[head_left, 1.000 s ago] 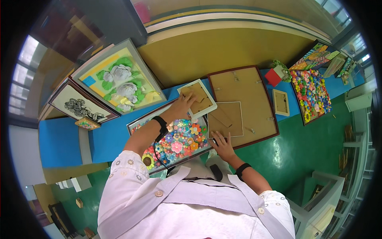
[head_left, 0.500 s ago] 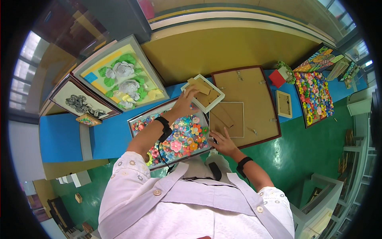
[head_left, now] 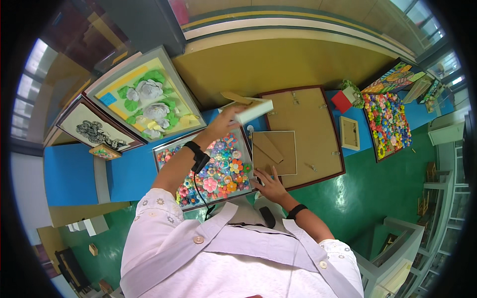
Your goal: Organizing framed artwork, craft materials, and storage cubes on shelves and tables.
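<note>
Left hand (head_left: 227, 122) had fingers closed on the left side of a small white frame (head_left: 255, 113), far centre, tilted; it looked thick-sided and plain, tan flap (head_left: 234, 97) sticking up. Right hand (head_left: 271, 187) sat fingers loosely spread at the near-left corner of a thin-edged brown panel (head_left: 284, 148).

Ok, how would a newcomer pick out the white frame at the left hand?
Find the blue counter, then the large red-rimmed brown board lying on it. At that board's upper left corner, the left hand holds the white frame. It is tilted, showing a thick white side, unlike the thin-edged panel lying flat on the board.
</note>
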`<state>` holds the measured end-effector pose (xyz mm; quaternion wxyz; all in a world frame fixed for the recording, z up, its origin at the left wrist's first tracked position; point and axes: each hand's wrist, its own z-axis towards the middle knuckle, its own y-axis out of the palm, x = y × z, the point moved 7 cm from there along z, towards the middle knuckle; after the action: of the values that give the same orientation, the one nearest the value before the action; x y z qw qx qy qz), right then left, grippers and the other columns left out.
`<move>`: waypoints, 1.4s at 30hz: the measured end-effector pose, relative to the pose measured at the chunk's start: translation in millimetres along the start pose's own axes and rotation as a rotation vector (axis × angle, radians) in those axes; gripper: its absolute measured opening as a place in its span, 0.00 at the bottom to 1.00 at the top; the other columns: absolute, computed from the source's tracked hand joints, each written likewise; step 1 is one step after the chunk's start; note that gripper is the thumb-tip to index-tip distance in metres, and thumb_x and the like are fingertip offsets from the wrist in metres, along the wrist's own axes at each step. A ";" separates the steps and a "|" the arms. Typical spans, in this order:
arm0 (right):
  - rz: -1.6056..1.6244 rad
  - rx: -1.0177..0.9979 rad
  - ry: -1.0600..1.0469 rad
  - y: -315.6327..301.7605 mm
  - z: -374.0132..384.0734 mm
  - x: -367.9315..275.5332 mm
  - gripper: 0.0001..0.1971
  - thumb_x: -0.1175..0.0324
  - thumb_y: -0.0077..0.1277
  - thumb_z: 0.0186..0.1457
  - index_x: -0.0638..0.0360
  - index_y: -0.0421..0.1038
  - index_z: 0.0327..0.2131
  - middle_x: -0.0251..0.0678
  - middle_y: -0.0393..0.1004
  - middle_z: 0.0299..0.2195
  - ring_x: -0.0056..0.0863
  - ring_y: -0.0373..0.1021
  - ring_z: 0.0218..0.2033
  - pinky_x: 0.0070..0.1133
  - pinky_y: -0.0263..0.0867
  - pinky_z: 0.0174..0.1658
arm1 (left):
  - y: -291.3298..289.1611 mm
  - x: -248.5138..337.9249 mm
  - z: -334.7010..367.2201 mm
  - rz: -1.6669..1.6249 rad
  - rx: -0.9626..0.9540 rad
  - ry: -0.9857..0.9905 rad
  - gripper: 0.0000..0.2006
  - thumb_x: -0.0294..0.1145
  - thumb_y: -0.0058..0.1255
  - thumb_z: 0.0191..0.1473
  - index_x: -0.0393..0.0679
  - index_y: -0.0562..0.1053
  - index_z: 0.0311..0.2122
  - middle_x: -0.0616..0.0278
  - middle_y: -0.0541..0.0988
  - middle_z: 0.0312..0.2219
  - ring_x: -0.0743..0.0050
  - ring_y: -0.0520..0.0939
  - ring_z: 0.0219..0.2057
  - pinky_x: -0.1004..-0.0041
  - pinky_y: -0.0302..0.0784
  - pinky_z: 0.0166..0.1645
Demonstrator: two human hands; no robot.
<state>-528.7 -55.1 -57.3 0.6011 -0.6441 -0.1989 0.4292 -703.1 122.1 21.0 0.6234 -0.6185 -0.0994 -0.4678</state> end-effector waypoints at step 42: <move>-0.160 0.243 0.170 -88.8 -22.4 58.2 0.26 0.67 0.54 0.37 0.49 0.63 0.45 0.33 0.63 0.47 0.31 0.59 0.48 0.35 0.57 0.47 | 61.6 40.9 -90.1 0.040 -0.039 0.027 0.26 0.22 0.47 0.41 0.44 0.58 0.48 0.54 0.57 0.48 0.53 0.62 0.47 0.64 0.60 0.50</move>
<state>-455.8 -6.0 6.3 0.7217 -0.5827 -0.1446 0.3446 -678.4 12.9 -11.4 0.6218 -0.6259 -0.0697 -0.4656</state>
